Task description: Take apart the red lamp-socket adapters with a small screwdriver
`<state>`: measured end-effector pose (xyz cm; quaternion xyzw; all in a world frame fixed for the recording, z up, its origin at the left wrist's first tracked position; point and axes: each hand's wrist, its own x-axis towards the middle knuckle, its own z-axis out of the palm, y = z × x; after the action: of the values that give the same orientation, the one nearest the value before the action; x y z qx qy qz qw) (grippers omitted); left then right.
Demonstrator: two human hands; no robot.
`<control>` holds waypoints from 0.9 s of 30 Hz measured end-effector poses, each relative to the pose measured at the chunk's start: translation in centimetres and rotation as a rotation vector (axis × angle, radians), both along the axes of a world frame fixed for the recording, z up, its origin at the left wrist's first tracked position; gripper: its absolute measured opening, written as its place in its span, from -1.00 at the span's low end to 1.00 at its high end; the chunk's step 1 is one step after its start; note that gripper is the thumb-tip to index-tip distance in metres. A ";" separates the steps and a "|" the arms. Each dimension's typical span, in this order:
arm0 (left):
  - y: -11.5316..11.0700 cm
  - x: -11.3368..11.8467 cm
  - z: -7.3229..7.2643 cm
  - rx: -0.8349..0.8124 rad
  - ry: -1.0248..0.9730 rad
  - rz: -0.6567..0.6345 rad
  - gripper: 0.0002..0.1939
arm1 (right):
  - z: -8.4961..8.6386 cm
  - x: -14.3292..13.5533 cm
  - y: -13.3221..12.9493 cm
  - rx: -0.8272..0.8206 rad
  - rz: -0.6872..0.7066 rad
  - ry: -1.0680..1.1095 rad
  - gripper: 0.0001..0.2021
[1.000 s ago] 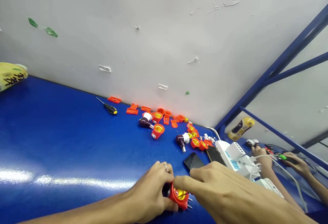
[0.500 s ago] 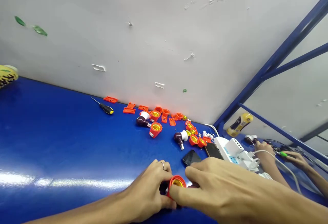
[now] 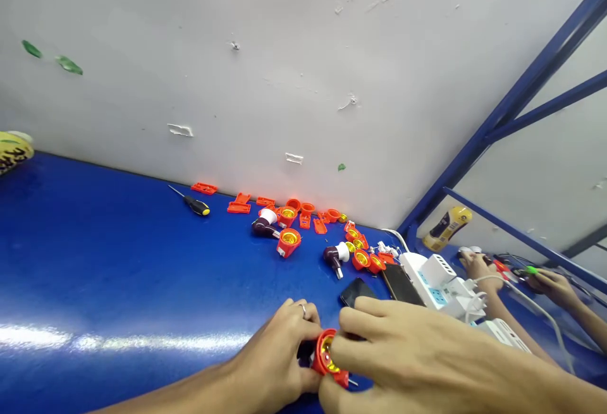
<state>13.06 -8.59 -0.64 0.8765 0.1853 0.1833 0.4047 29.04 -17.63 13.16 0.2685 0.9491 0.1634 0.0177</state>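
– and where is the red socket (image 3: 324, 356) being held?
– on the near side of the dark phone (image 3: 355, 290), gripped by the left hand (image 3: 281, 352)!
– and the right hand (image 3: 408, 354)?
– curled over the socket's open end; whether anything is clasped there cannot be told.

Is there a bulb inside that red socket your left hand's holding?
No bulb shows: the shiny gold lining is visible inside the red lamp socket. The right hand covers part of it, so some stays hidden.
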 end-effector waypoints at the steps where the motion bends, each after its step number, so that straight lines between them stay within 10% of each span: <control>1: 0.0 -0.1 0.1 0.007 0.007 -0.001 -0.98 | -0.2 0.0 0.0 0.000 -0.004 0.016 -0.88; 6: 0.2 -0.2 0.5 -0.057 0.131 0.028 -0.87 | -2.4 0.2 -0.4 0.003 -0.161 0.244 -0.70; 11: 0.7 0.2 0.0 -0.052 0.171 0.017 -0.85 | -6.9 -1.0 -1.0 -0.208 -0.455 1.035 -0.61; 17: 0.8 0.5 -0.5 0.031 0.165 0.003 -0.85 | -9.5 -3.7 0.2 -0.607 -0.221 2.120 -0.64; 22: 1.4 0.3 -1.4 0.034 0.091 0.008 -0.85 | -8.3 -3.2 1.5 -0.888 0.059 2.051 -0.67; 27: 1.8 0.2 -2.0 0.033 0.031 -0.024 -0.84 | -7.1 -2.4 2.2 -1.031 0.020 1.896 -0.67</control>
<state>13.25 -6.84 -2.65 0.8880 0.1782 0.1678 0.3892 26.65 -15.44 6.02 0.2383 0.5329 -0.5303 -0.6148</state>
